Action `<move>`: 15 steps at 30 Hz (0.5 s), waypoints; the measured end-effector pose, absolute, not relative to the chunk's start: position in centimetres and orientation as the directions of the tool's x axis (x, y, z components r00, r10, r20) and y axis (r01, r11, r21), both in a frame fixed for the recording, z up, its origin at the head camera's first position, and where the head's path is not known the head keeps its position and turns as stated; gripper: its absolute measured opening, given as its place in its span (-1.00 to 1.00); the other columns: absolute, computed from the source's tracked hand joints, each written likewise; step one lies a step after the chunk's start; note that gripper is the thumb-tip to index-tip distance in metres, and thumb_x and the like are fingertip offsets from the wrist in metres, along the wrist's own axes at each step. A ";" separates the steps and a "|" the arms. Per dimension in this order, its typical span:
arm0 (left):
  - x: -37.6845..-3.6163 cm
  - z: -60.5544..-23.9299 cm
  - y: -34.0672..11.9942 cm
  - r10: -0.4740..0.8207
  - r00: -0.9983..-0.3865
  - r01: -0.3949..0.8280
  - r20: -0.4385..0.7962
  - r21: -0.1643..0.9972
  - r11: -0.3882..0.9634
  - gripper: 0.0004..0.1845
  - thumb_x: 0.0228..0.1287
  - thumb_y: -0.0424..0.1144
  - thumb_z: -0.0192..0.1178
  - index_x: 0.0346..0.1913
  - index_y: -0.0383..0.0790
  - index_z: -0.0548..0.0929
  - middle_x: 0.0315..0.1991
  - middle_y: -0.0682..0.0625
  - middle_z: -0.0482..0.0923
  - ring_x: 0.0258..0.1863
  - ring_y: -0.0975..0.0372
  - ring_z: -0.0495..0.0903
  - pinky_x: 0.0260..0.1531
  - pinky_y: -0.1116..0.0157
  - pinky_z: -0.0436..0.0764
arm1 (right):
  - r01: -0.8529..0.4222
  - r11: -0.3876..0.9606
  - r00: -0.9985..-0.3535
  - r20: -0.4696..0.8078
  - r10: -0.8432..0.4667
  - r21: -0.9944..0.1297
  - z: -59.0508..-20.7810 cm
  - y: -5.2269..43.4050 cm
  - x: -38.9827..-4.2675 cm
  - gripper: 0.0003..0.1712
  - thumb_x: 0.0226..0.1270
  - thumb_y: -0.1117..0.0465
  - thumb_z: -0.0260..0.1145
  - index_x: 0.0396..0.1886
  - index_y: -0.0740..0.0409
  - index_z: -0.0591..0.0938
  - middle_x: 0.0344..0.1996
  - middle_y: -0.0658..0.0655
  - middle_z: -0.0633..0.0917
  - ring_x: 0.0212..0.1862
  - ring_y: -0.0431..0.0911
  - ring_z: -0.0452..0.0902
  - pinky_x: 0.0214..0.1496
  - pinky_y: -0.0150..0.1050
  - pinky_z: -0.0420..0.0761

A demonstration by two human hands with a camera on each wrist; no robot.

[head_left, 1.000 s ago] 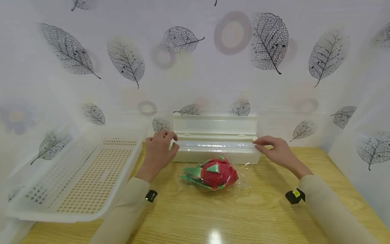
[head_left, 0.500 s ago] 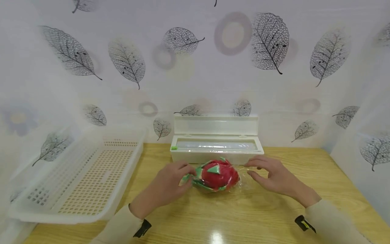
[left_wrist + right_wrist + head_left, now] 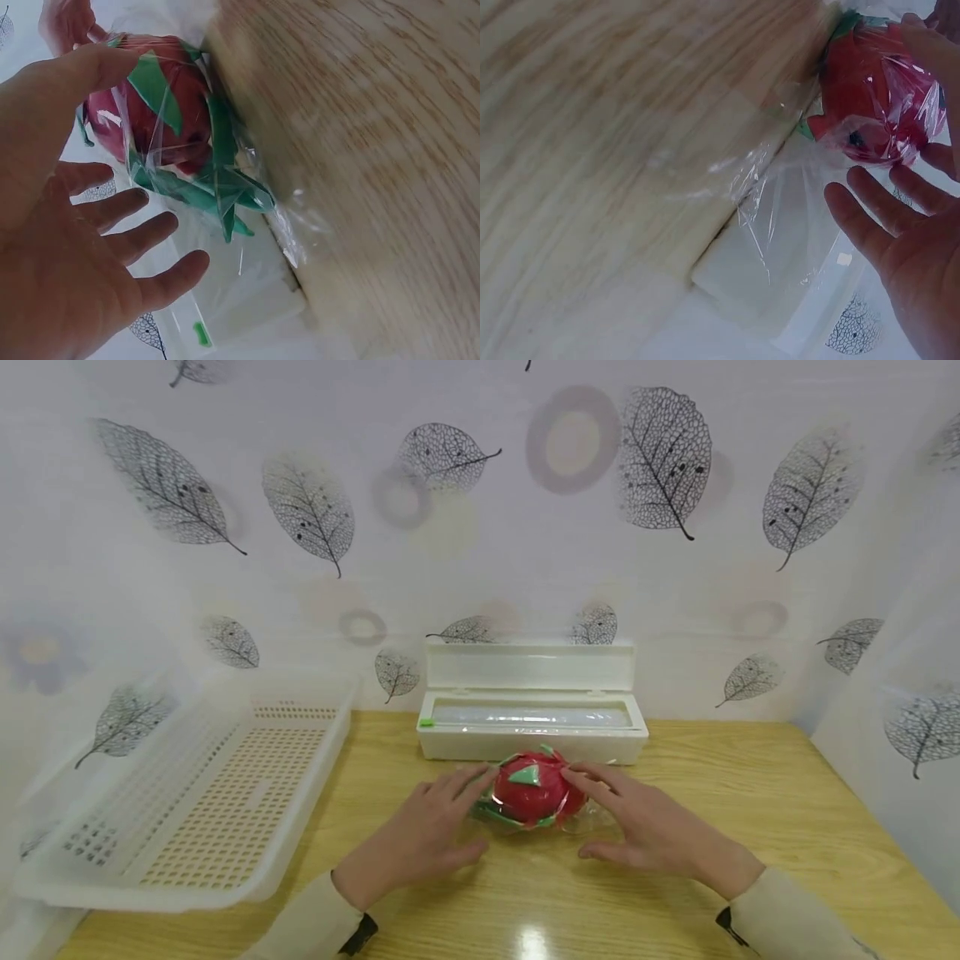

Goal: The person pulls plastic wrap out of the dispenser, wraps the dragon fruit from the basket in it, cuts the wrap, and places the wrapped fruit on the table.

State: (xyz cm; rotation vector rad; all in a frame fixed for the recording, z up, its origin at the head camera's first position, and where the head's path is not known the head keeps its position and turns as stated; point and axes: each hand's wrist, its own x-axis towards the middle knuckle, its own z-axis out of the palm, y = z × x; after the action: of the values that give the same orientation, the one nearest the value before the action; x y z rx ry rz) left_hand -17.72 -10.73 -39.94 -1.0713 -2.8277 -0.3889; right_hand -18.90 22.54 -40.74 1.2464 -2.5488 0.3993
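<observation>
- The wooden table [image 3: 750, 793] carries everything; against its far edge, mid-way along, sits the white film dispenser box [image 3: 531, 735] with its lid up, and both hands have come away from it toward the near middle of the table.
- A white slotted basket [image 3: 202, 793] overhangs the table's left edge, unmoved from a second ago.
- The left hand [image 3: 431, 835] has closed in from the dispenser's left end and now lies at the fruit's left flank, fingers straight and spread, gripping nothing; whether the tips touch the film I cannot tell.
- The right hand [image 3: 652, 831] has done the same from the right, fingers extended against the fruit's right side, nothing pinched.
- The red dragon fruit [image 3: 534, 789] stays just before the dispenser, between both palms.
- The clear cling film [image 3: 780, 202] trails loose under and around the fruit, so the wrapping looks unfinished.
</observation>
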 end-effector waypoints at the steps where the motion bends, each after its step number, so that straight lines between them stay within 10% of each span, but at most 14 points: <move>1: -17.8 -40.0 -10.7 0.639 -0.753 0.658 0.161 0.205 0.724 -0.04 0.28 0.13 0.34 0.62 -0.10 0.13 0.58 -0.10 0.22 0.49 -0.02 0.35 0.26 -0.10 0.56 | -0.791 0.596 -0.601 0.353 -0.717 -0.135 -40.8 22.4 -18.8 0.11 0.11 -0.21 0.57 0.57 0.09 0.29 0.43 0.15 0.44 0.23 -0.01 0.62 0.14 -0.04 0.72; 15: -18.8 -40.9 -9.6 0.623 -0.775 0.630 0.108 0.218 0.746 0.12 0.22 0.13 0.39 0.66 -0.08 -0.05 0.61 -0.16 0.14 0.50 -0.11 0.33 0.27 -0.18 0.53 | -0.723 0.674 -0.684 0.293 -0.668 -0.151 -40.1 21.0 -19.3 0.20 0.09 -0.19 0.59 0.59 0.20 0.23 0.48 0.22 0.40 0.25 0.07 0.62 0.17 -0.02 0.70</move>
State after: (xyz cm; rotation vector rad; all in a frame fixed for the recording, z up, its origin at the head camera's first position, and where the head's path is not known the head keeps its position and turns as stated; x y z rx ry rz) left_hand -18.80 -9.62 -40.85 -1.0435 -2.9086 -0.3797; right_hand -19.26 21.02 -40.14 1.1265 -2.6744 0.3783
